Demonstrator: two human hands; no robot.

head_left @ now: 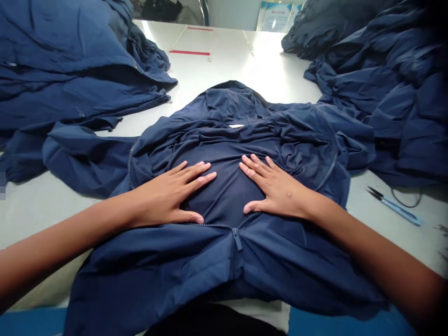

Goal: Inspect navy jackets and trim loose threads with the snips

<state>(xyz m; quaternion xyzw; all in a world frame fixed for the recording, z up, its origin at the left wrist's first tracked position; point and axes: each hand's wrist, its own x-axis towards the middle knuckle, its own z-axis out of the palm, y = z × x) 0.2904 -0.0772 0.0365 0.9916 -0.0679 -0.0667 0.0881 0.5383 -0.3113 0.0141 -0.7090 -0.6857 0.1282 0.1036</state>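
A navy hooded jacket (210, 252) lies spread in front of me, its front partly unzipped and its inner lining (220, 186) showing. Its zipper pull (237, 239) sits low at the middle, where the two zipper sides meet. My left hand (178, 193) rests flat on the lining with fingers apart. Across from it, my right hand (271, 186) is also flat on the lining, fingers spread. A small white label (236, 126) shows at the neck, below the hood (231, 100). The lower front hangs over the near table edge.
Heaped navy garments (70, 70) lie at the left, and another pile (395, 88) at the right. Blue-handled thread snips (395, 205) lie on the white table (238, 60) to the right. Red tape strips (189, 52) mark the far tabletop.
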